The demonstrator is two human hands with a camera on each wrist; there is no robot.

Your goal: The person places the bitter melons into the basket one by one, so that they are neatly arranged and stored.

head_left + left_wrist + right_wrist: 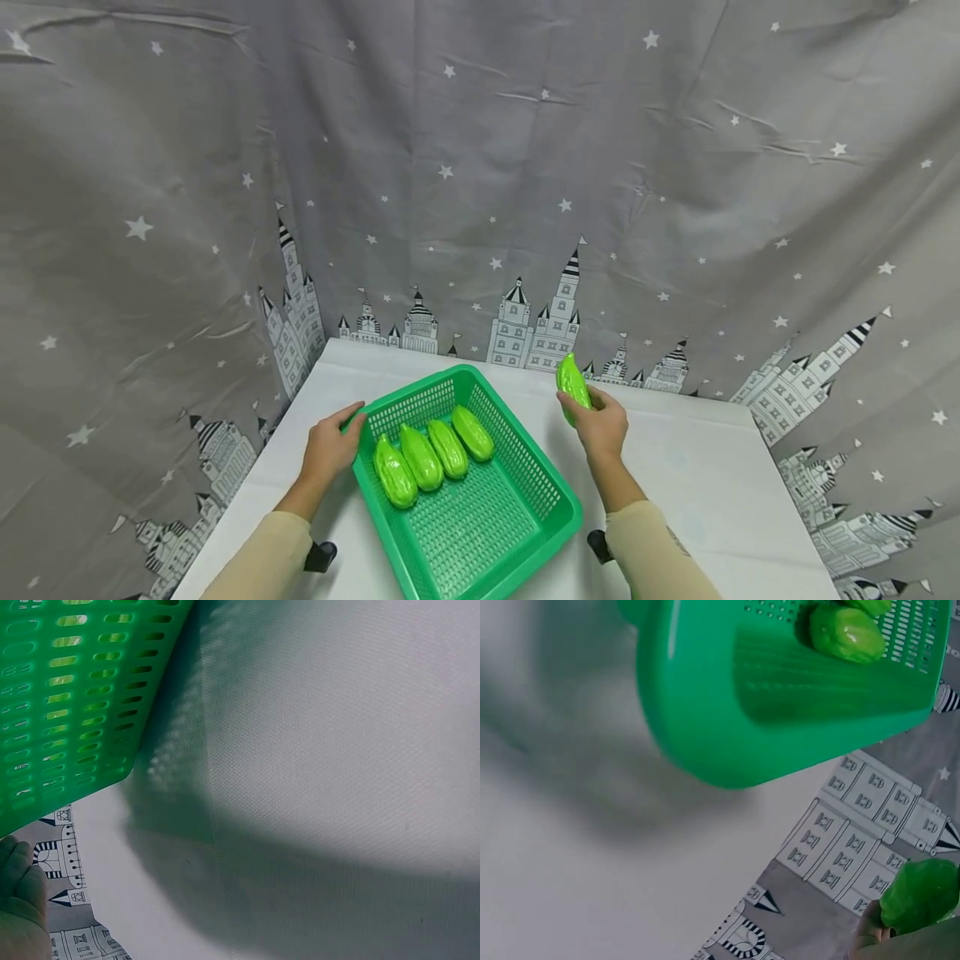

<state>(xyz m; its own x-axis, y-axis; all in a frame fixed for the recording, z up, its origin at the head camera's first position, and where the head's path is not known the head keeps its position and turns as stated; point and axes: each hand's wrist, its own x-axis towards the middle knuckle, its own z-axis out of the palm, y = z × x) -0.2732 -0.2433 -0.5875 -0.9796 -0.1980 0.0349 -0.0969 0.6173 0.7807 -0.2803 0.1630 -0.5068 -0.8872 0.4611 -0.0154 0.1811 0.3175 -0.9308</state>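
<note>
A glossy bright-green bitter melon (572, 385) is held in my right hand (604, 427), thumb on one side and fingers on the other. It is up past the right side of a green plastic basket (551, 492), its pointed tip facing away. The same bitter melon (919, 896) shows at the lower right of the right wrist view. My left hand (330, 448) grips the basket's rim at its left corner; in the left wrist view part of that hand (22, 900) appears below the basket wall (82, 712). Several similar bitter melons (422, 457) lie side by side inside the basket.
The basket stands at an angle on a white-covered table (712, 483). Behind and beside the table hangs a grey curtain (450, 208) printed with stars and castles.
</note>
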